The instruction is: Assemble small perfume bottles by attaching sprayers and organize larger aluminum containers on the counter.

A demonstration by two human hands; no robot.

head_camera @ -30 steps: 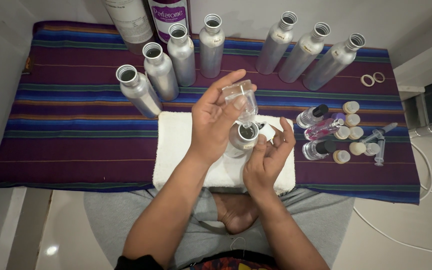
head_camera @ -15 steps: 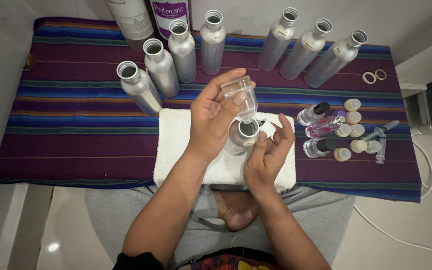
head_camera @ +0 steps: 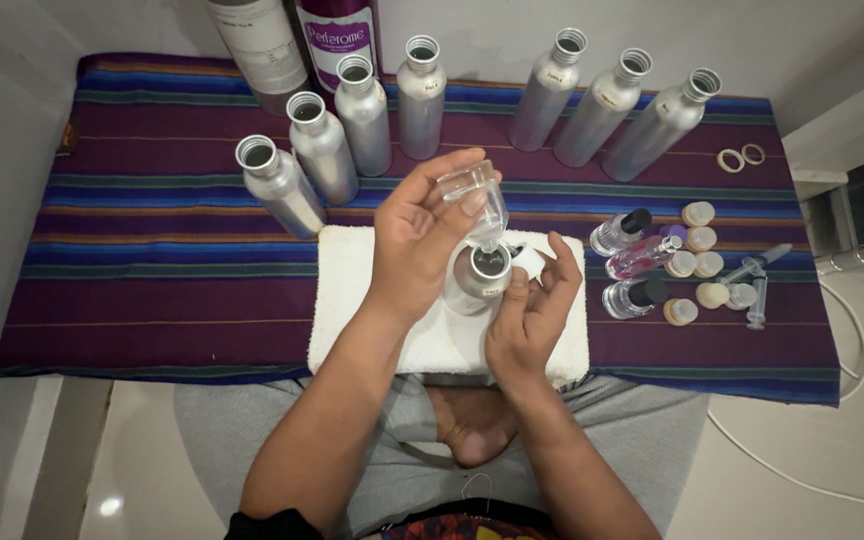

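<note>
- Hardly any change from a second ago: same tilt on the small clear glass bottle (head_camera: 479, 200), mouth down and just above the open neck of the silver metal bottle (head_camera: 480, 278).
- Left hand (head_camera: 414, 238) still wrapped around the clear glass bottle, thumb and fingertips pinching its sides, wrist in the same spot over the white towel (head_camera: 352, 300).
- Right hand (head_camera: 532, 312) still cupped against the near right side of the silver metal bottle, fingers half open, with a small white cap (head_camera: 529, 262) tucked against the fingertips.
- Silver metal bottle upright in the middle of the white towel, near the front edge of the worktop, between the two hands.
- Judging by the steady pose across the frames, a slow transfer from glass to metal under way; no stream of liquid clear enough to confirm.
- Behind, on the striped cloth (head_camera: 152, 250): a far row of open metal bottles (head_camera: 422, 95), none shifted, plus two large containers (head_camera: 257, 50) at the far left edge.
- To the right: small glass vials (head_camera: 632, 297), a cluster of pale caps (head_camera: 697, 213), a syringe (head_camera: 757, 290) and two rings (head_camera: 730, 160), all where they lay before.
</note>
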